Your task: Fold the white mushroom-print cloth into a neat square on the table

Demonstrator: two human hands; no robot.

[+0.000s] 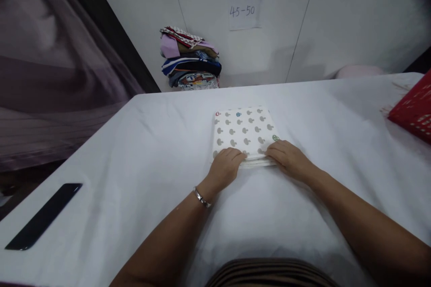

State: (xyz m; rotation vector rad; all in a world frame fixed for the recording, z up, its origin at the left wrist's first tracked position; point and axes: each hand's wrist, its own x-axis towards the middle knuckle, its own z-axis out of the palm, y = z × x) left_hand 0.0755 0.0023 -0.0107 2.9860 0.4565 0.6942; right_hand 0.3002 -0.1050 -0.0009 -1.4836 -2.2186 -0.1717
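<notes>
A folded white cloth [244, 132] printed with grey mouse-head shapes lies in the middle of the white-covered table [141, 152]. My left hand [226, 167] rests on the cloth's near left corner, fingers curled over its edge. My right hand [288, 158] grips the near right corner, fingers closed on the folded layers. A silver bracelet [201, 197] circles my left wrist.
A dark phone [43, 216] lies at the table's near left edge. A stack of folded clothes [190, 60] stands against the wall behind the table. A red basket [415, 107] sits at the right edge. Paper notes [244, 9] hang on the wall.
</notes>
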